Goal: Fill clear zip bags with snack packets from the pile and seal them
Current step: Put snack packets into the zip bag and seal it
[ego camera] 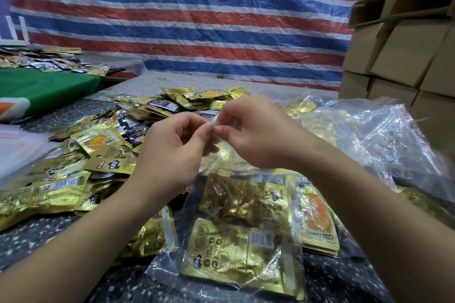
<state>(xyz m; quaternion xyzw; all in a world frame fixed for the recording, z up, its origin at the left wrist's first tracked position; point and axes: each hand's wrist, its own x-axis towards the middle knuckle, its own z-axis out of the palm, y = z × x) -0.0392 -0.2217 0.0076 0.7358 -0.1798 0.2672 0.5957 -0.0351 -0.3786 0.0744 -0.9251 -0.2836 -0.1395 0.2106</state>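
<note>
Striped tarp hangs behind a speckled table. At 6 o'clock a filled bag is pinched at its mouth by the left hand and right hand, the pile at 9. Thin, slippery film is judged best gripped along the zip.

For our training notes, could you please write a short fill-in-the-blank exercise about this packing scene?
1. Both hands, left hand and right hand, pinch the top edge of a clear ____.
2. The snack packets inside it are mostly ____ in colour.
3. Stacked at the far right are cardboard ____.

Missing words: zip bag; gold; boxes
</note>
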